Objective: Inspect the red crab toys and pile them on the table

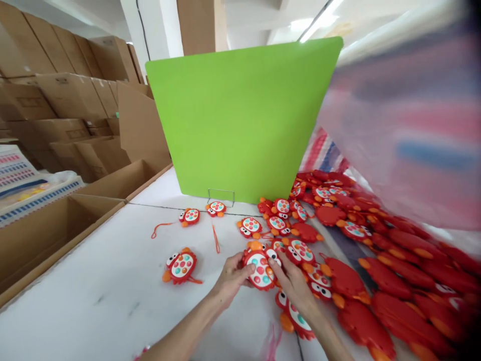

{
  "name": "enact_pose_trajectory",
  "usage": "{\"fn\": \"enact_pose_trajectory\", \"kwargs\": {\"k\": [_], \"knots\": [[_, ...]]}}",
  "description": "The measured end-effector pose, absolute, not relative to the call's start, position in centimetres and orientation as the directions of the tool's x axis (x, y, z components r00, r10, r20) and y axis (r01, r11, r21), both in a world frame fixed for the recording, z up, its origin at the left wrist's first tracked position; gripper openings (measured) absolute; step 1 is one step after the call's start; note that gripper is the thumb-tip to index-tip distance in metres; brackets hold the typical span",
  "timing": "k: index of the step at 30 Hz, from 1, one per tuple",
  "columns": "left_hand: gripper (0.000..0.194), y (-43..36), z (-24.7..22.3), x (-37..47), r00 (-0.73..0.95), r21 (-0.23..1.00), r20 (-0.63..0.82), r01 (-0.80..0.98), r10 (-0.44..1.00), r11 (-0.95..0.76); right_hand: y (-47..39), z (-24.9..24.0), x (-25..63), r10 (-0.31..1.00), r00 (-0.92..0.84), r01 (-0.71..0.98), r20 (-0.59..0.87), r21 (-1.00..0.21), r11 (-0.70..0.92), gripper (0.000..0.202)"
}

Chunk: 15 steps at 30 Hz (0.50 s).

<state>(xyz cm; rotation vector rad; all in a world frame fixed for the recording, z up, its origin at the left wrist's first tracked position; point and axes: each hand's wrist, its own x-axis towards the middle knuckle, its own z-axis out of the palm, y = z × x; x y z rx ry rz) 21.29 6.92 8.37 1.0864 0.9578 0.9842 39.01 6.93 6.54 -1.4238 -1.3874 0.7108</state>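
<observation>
Between both hands, just above the white table (112, 281), is a red crab-shaped toy (259, 273) with big eyes, orange claws and a white belly of coloured round buttons. My left hand (233, 275) grips its left side, thumb over the belly. On the other side my right hand (291, 278) holds it near the eyes, thumb on the front. One more crab toy (300, 321) lies under my right forearm. Off to the left, a separate crab toy (181, 265) rests on the table with an orange cord by it.
A large heap of red crab toys (349, 281) fills the right side, beside a striped plastic sack (413, 130). A green board (240, 120) stands upright at the back. Loose orange cords (216, 239) lie mid-table. Open cardboard boxes (86, 210) line the left edge.
</observation>
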Motion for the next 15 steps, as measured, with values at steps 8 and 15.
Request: {"fn": "enact_pose_trajectory", "kwargs": {"k": [8, 15], "knots": [[0.04, 7.2, 8.4, 17.7, -0.057, 0.998, -0.042, -0.044, 0.997, 0.039, 8.1, 6.7, 40.9, 0.888, 0.326, 0.43, 0.325, -0.887, 0.167, 0.043], [0.043, 3.4, 9.2, 18.8, 0.083, 0.879, -0.228, -0.411, 0.97, 0.242, 3.9, 9.1, 37.3, 0.991, 0.097, -0.061, -0.094, -0.994, -0.089, 0.05]]}}
